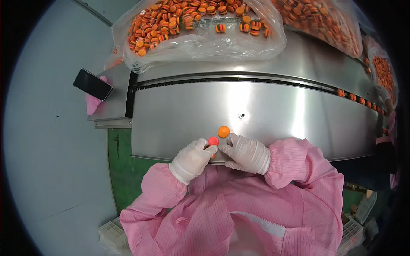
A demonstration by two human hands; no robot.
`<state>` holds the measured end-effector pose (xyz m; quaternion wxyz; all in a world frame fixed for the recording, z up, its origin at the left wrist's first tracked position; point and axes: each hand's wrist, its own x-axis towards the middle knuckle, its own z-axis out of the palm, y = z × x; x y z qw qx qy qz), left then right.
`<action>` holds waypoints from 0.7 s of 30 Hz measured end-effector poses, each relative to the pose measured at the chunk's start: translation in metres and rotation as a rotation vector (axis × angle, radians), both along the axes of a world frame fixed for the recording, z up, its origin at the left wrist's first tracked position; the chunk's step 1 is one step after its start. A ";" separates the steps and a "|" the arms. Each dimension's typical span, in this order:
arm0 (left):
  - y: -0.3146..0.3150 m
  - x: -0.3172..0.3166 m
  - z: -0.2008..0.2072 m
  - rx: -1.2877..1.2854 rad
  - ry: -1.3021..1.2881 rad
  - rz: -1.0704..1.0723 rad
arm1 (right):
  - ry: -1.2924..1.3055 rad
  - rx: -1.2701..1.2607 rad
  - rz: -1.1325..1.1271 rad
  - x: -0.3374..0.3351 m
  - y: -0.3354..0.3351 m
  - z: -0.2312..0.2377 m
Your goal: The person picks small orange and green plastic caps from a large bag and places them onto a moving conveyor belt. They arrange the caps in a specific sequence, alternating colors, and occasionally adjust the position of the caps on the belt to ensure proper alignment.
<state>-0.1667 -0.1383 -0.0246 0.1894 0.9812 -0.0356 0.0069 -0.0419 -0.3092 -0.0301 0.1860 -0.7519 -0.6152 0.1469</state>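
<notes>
Pinched between the thumb and fingers of my left hand [193,158] is a round pinkish-red gummy layer [213,141]. A bit of orange shows just below it, partly hidden by the gloved thumb. My right hand [248,154] is open over the front edge of the steel table, its fingers apart. One fingertip is beside the lower right edge of an orange gummy bun [224,132], which lies flat on the steel; whether they touch I cannot tell. Both hands wear thin whitish gloves and pink striped sleeves.
Clear plastic bags [200,47] of burger-shaped gummies lie across the back. A slotted conveyor track [239,80] crosses the steel table [179,111], carrying several gummies [352,97] at right. A phone [93,84] rests on pink cloth at left. Another person's gloved hand [383,93] is far right.
</notes>
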 end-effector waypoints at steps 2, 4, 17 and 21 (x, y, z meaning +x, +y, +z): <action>-0.004 0.003 0.002 0.049 0.021 -0.003 | -0.029 0.032 -0.098 -0.006 0.002 -0.004; -0.007 0.006 0.001 0.083 0.033 -0.011 | -0.044 0.064 -0.139 -0.008 0.002 -0.010; -0.015 0.022 0.022 -0.565 -0.013 0.200 | 0.419 0.328 -0.145 -0.005 0.019 -0.020; -0.017 0.033 0.031 -0.422 -0.072 0.121 | 0.516 0.487 -0.114 0.008 0.021 -0.009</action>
